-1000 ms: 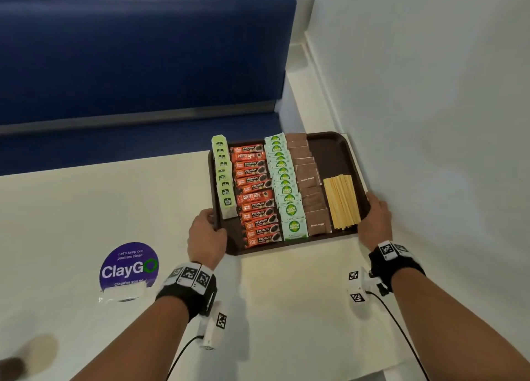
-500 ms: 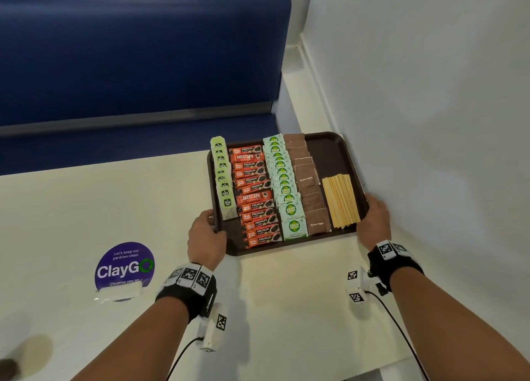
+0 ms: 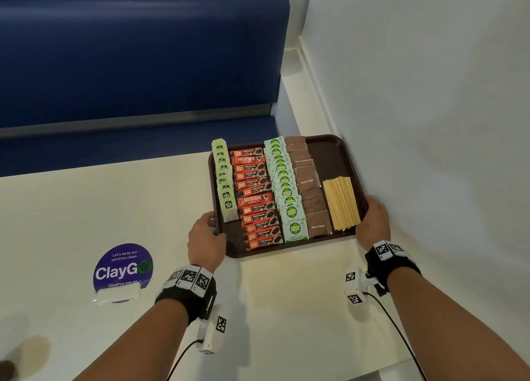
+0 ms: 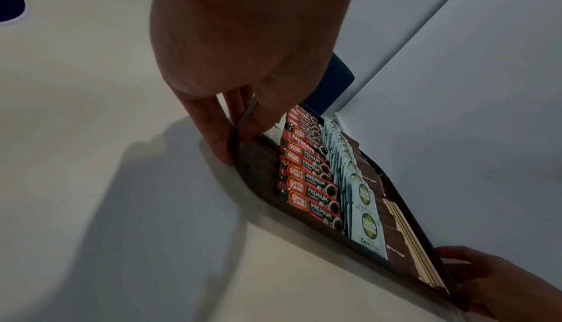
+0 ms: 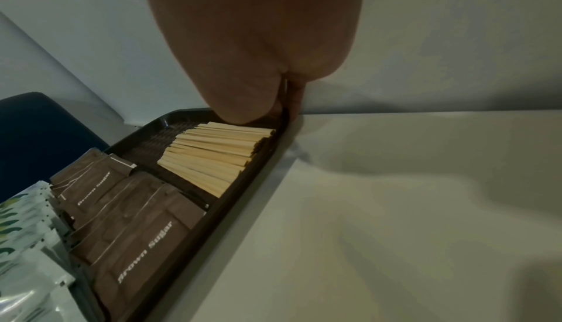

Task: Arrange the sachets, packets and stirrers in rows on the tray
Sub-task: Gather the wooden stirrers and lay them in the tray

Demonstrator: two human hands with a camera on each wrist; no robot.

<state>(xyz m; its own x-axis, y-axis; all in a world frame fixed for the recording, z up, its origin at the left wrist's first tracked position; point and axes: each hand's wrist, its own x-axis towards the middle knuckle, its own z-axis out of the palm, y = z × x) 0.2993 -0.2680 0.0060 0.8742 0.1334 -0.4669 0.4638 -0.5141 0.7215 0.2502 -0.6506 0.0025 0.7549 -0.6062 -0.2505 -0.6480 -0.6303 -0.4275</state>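
Note:
A dark brown tray (image 3: 327,156) lies on the cream table in the corner by the wall. It holds rows, left to right: green tea bags (image 3: 225,179), red coffee sticks (image 3: 255,197), green-white coco sugar sachets (image 3: 286,191), brown sugar packets (image 3: 308,185) and a bundle of wooden stirrers (image 3: 341,202). My left hand (image 3: 213,228) grips the tray's left rim near the front corner, thumb over the edge and fingers (image 4: 213,130) outside it. My right hand (image 3: 365,214) grips the right rim beside the stirrers (image 5: 213,156), with its thumb inside the tray.
A white wall (image 3: 430,122) runs close along the tray's right side. Behind the table stands a blue padded bench (image 3: 137,65). A purple round ClayGo sticker (image 3: 123,268) is on the table to the left. The table's front edge (image 3: 401,366) shows at bottom right.

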